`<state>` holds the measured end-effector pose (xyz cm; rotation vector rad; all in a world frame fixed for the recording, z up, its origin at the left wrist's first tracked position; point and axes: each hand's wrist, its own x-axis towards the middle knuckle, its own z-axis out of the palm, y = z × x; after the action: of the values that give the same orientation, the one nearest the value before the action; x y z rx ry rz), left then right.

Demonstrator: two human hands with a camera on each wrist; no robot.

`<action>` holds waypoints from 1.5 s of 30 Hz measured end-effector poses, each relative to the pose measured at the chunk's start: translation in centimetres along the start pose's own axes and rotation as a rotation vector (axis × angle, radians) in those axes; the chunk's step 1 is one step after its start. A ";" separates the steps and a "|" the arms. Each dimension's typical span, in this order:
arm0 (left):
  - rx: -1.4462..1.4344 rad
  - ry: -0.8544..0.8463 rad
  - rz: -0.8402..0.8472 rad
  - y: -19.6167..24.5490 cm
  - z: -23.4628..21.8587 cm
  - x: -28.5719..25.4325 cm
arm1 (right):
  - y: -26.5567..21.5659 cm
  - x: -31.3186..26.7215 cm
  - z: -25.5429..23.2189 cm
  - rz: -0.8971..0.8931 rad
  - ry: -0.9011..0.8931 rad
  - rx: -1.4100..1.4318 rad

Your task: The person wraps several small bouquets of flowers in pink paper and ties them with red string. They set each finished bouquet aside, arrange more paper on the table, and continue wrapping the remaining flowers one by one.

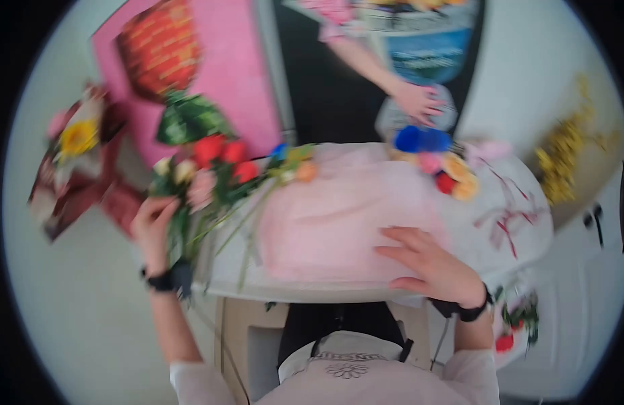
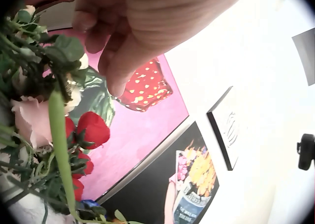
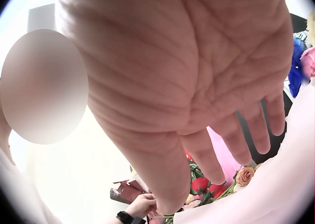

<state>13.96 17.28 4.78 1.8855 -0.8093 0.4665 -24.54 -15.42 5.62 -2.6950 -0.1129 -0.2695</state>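
Observation:
Beside the leafy stems at the table's left end is my left hand (image 1: 153, 226), near white roses (image 1: 184, 171) and a pink flower (image 1: 201, 189). In the left wrist view its fingers (image 2: 93, 34) are loosely bent, with nothing visible between them, next to leaves and a pink rose (image 2: 33, 121). Red roses (image 1: 221, 152) lie just beyond. My right hand (image 1: 437, 266), fingers spread and empty, is over the front right part of pink wrapping (image 1: 339, 216). Its palm (image 3: 221, 61) fills much of the right wrist view.
Another person's hand (image 1: 418, 101) is near blue flowers (image 1: 423, 140) at the back. Orange and red blooms (image 1: 457, 177) lie beside a white ribboned wrap (image 1: 521, 219). A wrapped bouquet with a yellow flower (image 1: 78, 138) is at far left, yellow sprays (image 1: 561, 162) at right.

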 end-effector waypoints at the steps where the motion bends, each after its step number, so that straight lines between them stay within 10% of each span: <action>1: 0.088 0.001 -0.056 1.0 -0.7 -0.8 | 0.2 -0.4 0.2 -0.015 0.020 0.006; 7: 0.165 0.008 -0.139 3.0 -3.1 -5.9 | 1.1 -2.9 0.2 0.042 0.105 0.030; 14: -0.144 -0.014 -0.146 6.2 -3.6 -13.2 | 7.1 -8.1 -5.8 0.709 0.589 0.244; 18: -0.276 -0.149 -0.328 7.5 -2.5 -15.8 | 14.9 -8.7 -9.6 0.612 0.548 -0.181; 27: -0.325 -0.410 -0.033 12.7 3.1 -15.8 | 26.9 -3.6 -9.6 0.548 0.229 -0.924; 31: -0.330 -0.431 -0.140 12.5 3.5 -16.2 | 30.1 -3.1 -8.3 0.580 0.404 -1.004; 41: -0.333 -0.642 -0.169 13.3 5.5 -15.3 | 18.6 -3.4 -14.0 0.637 0.901 -0.621; 45: -0.520 -0.655 -0.261 16.3 9.0 -14.9 | 9.4 -2.3 -10.6 0.483 0.819 0.771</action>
<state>-8.37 9.47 1.91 1.6080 -0.9647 -0.5161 -27.44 -28.51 10.79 -1.6222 0.5508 -0.9171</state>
